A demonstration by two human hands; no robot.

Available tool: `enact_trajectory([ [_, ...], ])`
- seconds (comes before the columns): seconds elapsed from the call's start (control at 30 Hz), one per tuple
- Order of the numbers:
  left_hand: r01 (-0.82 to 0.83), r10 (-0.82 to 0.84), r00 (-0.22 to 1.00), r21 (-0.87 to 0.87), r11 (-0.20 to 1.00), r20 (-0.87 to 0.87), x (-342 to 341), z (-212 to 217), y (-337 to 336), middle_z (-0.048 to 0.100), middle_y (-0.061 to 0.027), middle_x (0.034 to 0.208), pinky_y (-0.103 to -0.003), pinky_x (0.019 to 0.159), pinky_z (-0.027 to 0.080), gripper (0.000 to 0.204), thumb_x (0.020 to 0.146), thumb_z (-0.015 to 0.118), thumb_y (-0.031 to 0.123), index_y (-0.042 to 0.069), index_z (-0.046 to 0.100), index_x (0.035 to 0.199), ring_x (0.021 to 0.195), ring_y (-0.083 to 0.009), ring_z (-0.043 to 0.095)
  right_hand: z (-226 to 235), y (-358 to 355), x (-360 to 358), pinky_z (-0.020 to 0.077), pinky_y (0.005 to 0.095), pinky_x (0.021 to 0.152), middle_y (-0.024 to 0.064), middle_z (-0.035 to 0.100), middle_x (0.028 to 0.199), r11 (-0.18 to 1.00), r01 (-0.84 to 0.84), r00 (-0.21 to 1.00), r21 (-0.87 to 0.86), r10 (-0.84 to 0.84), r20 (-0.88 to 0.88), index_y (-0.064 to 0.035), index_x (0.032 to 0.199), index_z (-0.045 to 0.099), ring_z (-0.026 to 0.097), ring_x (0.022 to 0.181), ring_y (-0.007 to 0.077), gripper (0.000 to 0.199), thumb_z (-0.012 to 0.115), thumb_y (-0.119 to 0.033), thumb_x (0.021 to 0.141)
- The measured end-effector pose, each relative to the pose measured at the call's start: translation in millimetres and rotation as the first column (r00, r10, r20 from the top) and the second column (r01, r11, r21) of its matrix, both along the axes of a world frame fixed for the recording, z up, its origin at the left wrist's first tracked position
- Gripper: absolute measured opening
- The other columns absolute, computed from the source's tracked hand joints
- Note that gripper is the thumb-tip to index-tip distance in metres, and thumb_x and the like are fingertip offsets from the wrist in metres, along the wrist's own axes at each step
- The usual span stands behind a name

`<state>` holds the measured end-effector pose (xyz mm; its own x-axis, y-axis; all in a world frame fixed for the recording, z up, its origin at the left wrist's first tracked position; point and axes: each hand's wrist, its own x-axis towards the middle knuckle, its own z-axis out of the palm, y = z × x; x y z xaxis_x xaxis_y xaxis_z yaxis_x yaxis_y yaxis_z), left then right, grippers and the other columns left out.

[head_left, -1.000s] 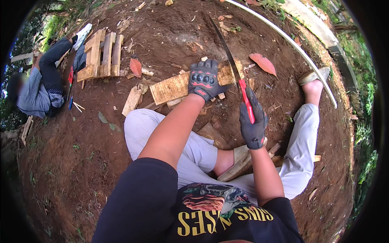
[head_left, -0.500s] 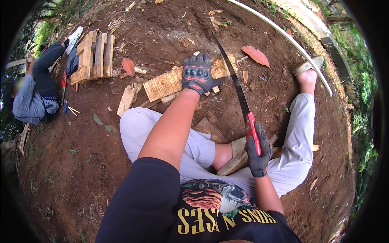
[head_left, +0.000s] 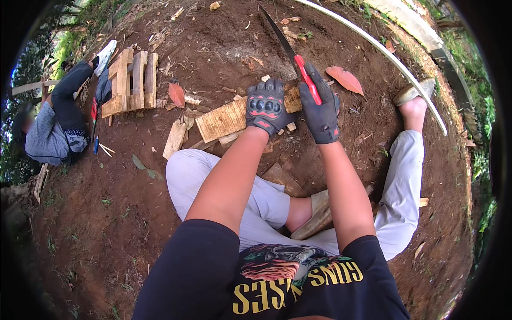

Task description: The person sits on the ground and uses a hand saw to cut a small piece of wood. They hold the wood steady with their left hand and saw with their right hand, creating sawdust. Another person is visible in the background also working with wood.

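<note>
I sit on bare earth with a flat wooden board [head_left: 221, 120] lying in front of me. My left hand [head_left: 265, 107], in a black glove with red knuckle trim, presses down on the board. My right hand [head_left: 320, 109], also gloved, grips the red handle of a hand saw [head_left: 290, 50]. The dark saw blade points away from me, up toward the top of the view. The handle end sits right at the board's right end, beside my left hand.
Wood offcuts [head_left: 176, 137] and dry leaves [head_left: 345, 79] lie around the board. A small slatted wooden pallet [head_left: 130, 81] sits at the upper left, next to another person [head_left: 56, 125] crouching there. A long pale curved pipe [head_left: 394, 58] runs past my right foot [head_left: 410, 96].
My right hand has swung the saw forward from beside my right knee up to the board's right end. My left hand stays pressed on the board.
</note>
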<state>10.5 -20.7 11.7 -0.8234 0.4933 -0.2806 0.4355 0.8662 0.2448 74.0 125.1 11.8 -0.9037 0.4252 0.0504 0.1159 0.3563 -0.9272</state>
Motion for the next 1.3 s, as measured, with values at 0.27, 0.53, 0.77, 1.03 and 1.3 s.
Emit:
enact_trajectory([
  [0.27,-0.012,0.009,0.997,-0.043,0.999,-0.078,1,0,-16,0.064,-0.0183,0.142,-0.052,0.118,0.043,0.108,0.073,0.086,0.075,0.004,0.060,0.150,0.134,-0.0339,0.062,61,3,188,0.0547,0.0457,0.114,0.0207,0.069,0.151,0.999,-0.010,0.940,-0.050,0.027,0.340,-0.0047,0.154,0.065,0.069,0.137,0.0375,0.051,0.072,-0.013,0.104],
  [0.53,0.018,-0.020,0.999,-0.040,0.999,-0.045,-1,0,-12,0.064,-0.0183,0.144,-0.053,0.117,0.044,0.110,0.074,0.085,0.076,0.002,0.059,0.151,0.136,-0.0347,0.062,90,12,218,0.0541,0.0446,0.115,0.0213,0.071,0.149,0.992,-0.065,0.950,0.109,0.028,0.312,-0.0017,0.152,0.066,0.070,0.136,0.0352,0.050,0.073,-0.012,0.103],
  [0.77,-0.005,0.005,0.998,0.003,1.000,-0.069,0,-7,-6,0.065,-0.0187,0.142,-0.052,0.115,0.044,0.109,0.074,0.085,0.075,0.001,0.060,0.150,0.133,-0.0352,0.063,15,-4,67,0.0564,0.0440,0.110,0.0201,0.072,0.146,0.985,-0.059,0.997,0.162,0.051,0.050,-0.0112,0.153,0.067,0.071,0.134,0.0384,0.051,0.072,-0.011,0.103],
  [1.03,0.007,-0.010,0.998,-0.049,0.999,-0.069,-2,2,-15,0.064,-0.0166,0.142,-0.051,0.117,0.044,0.107,0.073,0.087,0.074,0.005,0.060,0.150,0.134,-0.0328,0.062,70,0,197,0.0542,0.0449,0.115,0.0222,0.071,0.148,1.000,-0.008,0.944,-0.017,0.013,0.331,-0.0038,0.153,0.065,0.069,0.138,0.0362,0.051,0.073,-0.011,0.103],
  [1.3,0.027,-0.028,0.994,-0.007,1.000,-0.107,0,0,-13,0.066,-0.0160,0.141,-0.051,0.117,0.044,0.103,0.076,0.087,0.072,0.005,0.060,0.149,0.134,-0.0329,0.062,90,6,206,0.0543,0.0444,0.113,0.0202,0.074,0.145,0.996,-0.053,0.939,0.078,0.023,0.343,-0.0047,0.153,0.066,0.072,0.135,0.0315,0.051,0.072,-0.016,0.104],
])
